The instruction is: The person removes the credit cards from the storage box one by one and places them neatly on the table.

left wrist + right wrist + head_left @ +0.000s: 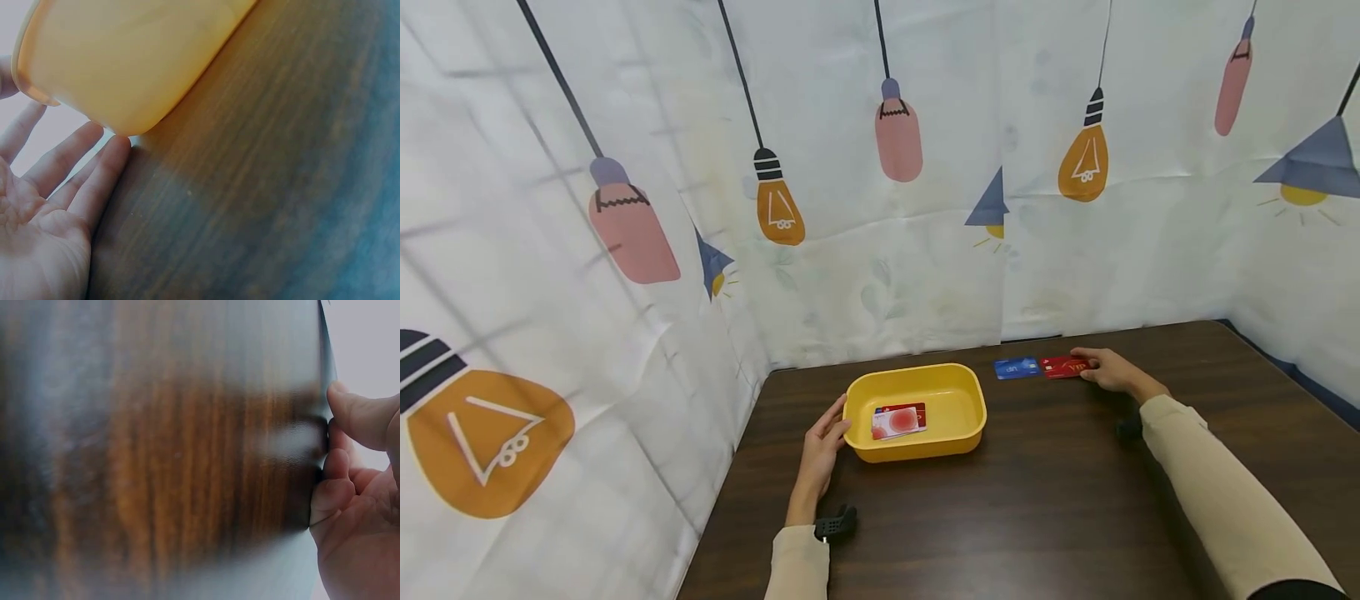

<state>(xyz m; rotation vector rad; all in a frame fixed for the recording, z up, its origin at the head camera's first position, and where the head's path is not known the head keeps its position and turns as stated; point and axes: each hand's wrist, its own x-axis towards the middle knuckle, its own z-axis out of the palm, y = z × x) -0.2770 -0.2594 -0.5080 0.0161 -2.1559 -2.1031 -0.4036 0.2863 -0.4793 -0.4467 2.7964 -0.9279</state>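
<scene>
On the left of the table, my left hand [822,442] rests against the left end of a yellow plastic basin [917,454]. In the left wrist view its fingers [103,172] are mostly straight, the tips touching the basin's wall. A white card with pink circles [891,423] lies in the basin, partly over a red card [921,412]. Towards the back, my right hand [1108,371] has its thumb and forefinger at the right end of a red VIP card [1060,367]. The right wrist view shows its other fingers [331,494] curled; the card's grip is hidden there.
A blue card [1017,368] lies just left of the VIP card. Dark wood-grain table [1000,517] stretches under everything. Behind and at the left, a white curtain printed with lamps [865,275] borders the table.
</scene>
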